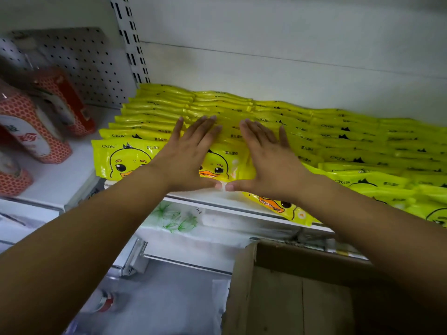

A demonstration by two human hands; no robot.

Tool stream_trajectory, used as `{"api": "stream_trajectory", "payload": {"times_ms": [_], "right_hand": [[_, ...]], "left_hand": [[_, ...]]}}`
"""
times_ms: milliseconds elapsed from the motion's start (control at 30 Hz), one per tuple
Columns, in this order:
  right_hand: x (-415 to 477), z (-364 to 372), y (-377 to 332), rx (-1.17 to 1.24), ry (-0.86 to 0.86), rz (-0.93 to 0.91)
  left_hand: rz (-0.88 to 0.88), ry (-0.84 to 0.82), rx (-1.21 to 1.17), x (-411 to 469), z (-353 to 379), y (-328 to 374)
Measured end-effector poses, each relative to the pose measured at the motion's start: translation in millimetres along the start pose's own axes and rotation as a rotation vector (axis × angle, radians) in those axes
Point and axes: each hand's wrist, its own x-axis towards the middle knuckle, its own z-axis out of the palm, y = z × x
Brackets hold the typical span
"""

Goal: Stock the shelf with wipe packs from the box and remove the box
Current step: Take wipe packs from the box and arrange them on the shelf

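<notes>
- Spanning the view, a white shelf (193,198) runs left to right in front of a plain white back panel (290,44), with a slotted upright at the panel's left edge.
- Rows of wipe packs (314,131) cover most of the shelf. They are glossy yellow pouches standing close together, one behind another, in several columns from the front edge back to the panel. Only the top edges of most packs show, with small dark print.
- A brown cardboard box (302,286) sits below the shelf at lower right. It is open at the top, and its inner walls and floor are visible.
- The front pack (121,160) of the left column shows a cartoon duck face with an orange beak and the letters "CKAK".
- The left hand (186,160) lies flat, fingers straight and spread, pressing on the packs in the middle column.
- The right hand (268,160) is also flat and spread, pressing on the packs just beside it. The two thumbs point at each other, their tips almost touching.
- One tilted pack (278,206) leans forward over the shelf's front edge, under the right wrist.
- Red-and-white honeycomb packages (31,126) stand at far left, in front of a pegboard (79,61).
</notes>
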Motion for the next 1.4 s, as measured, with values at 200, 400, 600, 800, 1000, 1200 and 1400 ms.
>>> {"api": "stream_trajectory", "payload": {"times_ms": [200,400,600,800,1000,1200,1400], "right_hand": [[-57,-24,67,-0.046,-0.213,0.097],[-76,-2,76,-0.154,-0.181,0.134],[-65,1,72,-0.227,-0.123,0.144],[-58,14,73,-0.292,-0.023,0.135],[-45,25,94,-0.348,0.072,0.082],[-45,25,104,-0.3,0.07,0.059],[-57,5,118,-0.229,-0.064,0.053]], "left_hand": [[0.18,-0.119,-0.151,26,-25,64],[0.225,-0.195,0.042,51,-24,113],[0.145,-0.181,0.144,53,-14,126],[0.039,-0.092,0.202,58,-1,135],[0.0,-0.027,0.227,75,11,140],[-0.012,-0.039,0.212,77,11,139],[-0.013,-0.117,0.241,69,-6,123]]}}
